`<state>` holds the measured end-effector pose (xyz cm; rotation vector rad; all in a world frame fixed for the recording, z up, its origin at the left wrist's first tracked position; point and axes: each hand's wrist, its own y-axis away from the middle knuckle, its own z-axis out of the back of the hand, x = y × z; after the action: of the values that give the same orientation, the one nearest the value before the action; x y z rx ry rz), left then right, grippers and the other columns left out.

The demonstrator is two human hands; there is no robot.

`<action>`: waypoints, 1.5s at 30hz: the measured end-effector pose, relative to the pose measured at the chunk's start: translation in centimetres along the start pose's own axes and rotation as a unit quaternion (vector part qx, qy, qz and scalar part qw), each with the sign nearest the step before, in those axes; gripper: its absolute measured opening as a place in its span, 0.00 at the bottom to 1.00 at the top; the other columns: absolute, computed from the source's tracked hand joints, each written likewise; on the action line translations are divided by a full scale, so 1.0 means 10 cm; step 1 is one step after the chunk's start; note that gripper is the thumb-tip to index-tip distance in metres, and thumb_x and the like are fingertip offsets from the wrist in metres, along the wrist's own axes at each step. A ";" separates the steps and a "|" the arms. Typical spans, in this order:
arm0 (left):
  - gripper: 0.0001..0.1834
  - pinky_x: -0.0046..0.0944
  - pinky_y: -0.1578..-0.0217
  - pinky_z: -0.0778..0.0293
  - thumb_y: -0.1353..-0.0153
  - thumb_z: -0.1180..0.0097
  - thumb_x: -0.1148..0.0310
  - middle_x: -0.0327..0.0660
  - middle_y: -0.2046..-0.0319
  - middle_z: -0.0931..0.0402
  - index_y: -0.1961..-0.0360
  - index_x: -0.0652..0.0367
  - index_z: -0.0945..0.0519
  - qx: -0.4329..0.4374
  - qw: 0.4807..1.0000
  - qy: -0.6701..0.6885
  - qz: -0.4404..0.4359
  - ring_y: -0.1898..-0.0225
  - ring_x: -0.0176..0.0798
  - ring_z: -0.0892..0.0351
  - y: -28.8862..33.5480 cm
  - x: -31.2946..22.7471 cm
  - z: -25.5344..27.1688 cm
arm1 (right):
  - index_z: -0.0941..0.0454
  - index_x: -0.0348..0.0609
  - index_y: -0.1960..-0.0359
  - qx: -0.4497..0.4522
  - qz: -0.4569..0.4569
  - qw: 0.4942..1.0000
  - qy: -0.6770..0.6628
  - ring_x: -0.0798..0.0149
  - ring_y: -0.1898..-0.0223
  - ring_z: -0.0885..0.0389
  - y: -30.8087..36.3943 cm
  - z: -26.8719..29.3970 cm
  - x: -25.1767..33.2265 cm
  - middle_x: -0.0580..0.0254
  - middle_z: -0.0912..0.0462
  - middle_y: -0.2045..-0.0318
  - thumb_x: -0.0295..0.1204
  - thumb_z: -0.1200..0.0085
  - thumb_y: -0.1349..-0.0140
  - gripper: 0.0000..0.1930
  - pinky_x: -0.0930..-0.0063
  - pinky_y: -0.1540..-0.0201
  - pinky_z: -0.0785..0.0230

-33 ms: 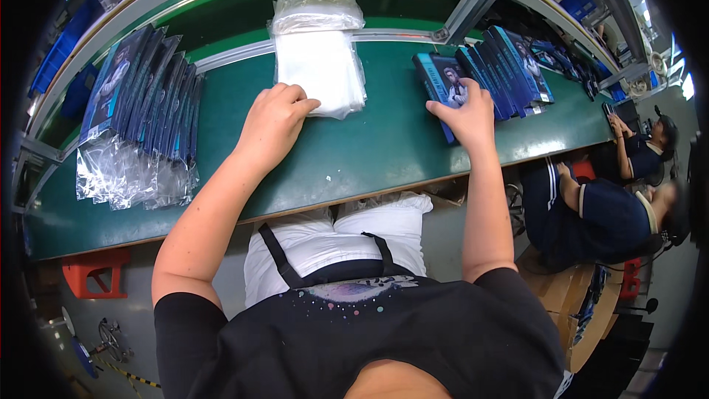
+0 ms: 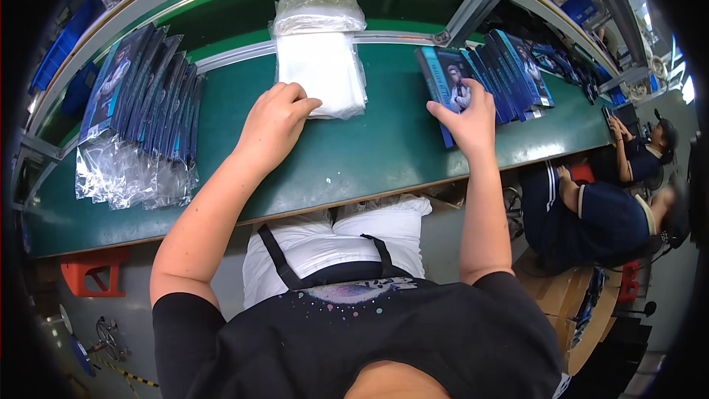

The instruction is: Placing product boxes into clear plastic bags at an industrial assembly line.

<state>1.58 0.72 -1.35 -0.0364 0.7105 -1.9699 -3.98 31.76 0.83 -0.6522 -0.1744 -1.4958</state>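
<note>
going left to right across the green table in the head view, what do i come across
A row of blue boxes in clear bags → a stack of clear plastic bags, left hand at its near edge → a blue box with the right hand at it → a row of blue boxes

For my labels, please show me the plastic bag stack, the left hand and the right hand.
Plastic bag stack [image 2: 317,70], head view: white middle.
Left hand [image 2: 272,122], head view: its back.
Right hand [image 2: 476,118], head view: its back.

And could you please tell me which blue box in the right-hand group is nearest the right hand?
The leftmost box in that group: the right hand partly covers it, while the other boxes stand farther right.
</note>
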 end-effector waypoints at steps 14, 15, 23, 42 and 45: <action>0.09 0.32 0.66 0.29 0.51 0.39 0.77 0.37 0.75 0.28 0.66 0.60 0.16 -0.029 0.955 0.234 0.179 0.69 0.35 0.27 -0.03 -0.07 0.13 | 0.40 0.29 0.39 0.447 -0.099 0.507 -0.730 0.66 0.52 0.23 0.60 -0.29 0.65 0.51 0.24 0.50 0.22 0.47 0.42 0.28 0.75 0.47 0.32; 0.09 0.31 0.66 0.30 0.51 0.39 0.77 0.38 0.75 0.28 0.66 0.59 0.16 -0.024 0.952 0.237 0.191 0.69 0.35 0.27 -0.04 -0.07 0.13 | 0.43 0.28 0.38 0.475 -0.108 0.499 -0.717 0.66 0.52 0.22 0.60 -0.28 0.73 0.49 0.24 0.50 0.21 0.47 0.42 0.30 0.74 0.47 0.32; 0.08 0.27 0.73 0.28 0.44 0.44 0.74 0.41 0.75 0.20 0.65 0.68 0.18 -0.017 0.848 0.371 0.379 0.76 0.29 0.23 0.00 0.00 0.22 | 0.36 0.27 0.41 0.455 -0.103 0.568 -0.678 0.67 0.56 0.19 0.40 -0.32 0.73 0.52 0.21 0.53 0.23 0.46 0.42 0.27 0.76 0.53 0.26; 0.13 0.33 0.71 0.29 0.49 0.48 0.83 0.44 0.75 0.25 0.62 0.63 0.18 -0.029 0.981 0.137 0.136 0.75 0.35 0.25 0.10 -0.28 0.40 | 0.38 0.28 0.41 0.255 -0.049 0.746 -0.614 0.68 0.50 0.26 0.75 -0.41 0.82 0.52 0.25 0.51 0.22 0.48 0.40 0.25 0.75 0.46 0.33; 0.15 0.34 0.70 0.28 0.49 0.48 0.84 0.43 0.75 0.25 0.60 0.61 0.18 -0.025 0.992 0.091 0.085 0.74 0.35 0.25 0.17 -0.28 0.38 | 0.38 0.26 0.42 0.292 -0.096 0.745 -0.591 0.68 0.54 0.25 0.74 -0.31 0.85 0.52 0.25 0.53 0.21 0.49 0.39 0.24 0.76 0.50 0.31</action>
<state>5.53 0.71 1.77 0.1717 0.8528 -1.8063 3.05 22.40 0.31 -0.9853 -1.6663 -0.8971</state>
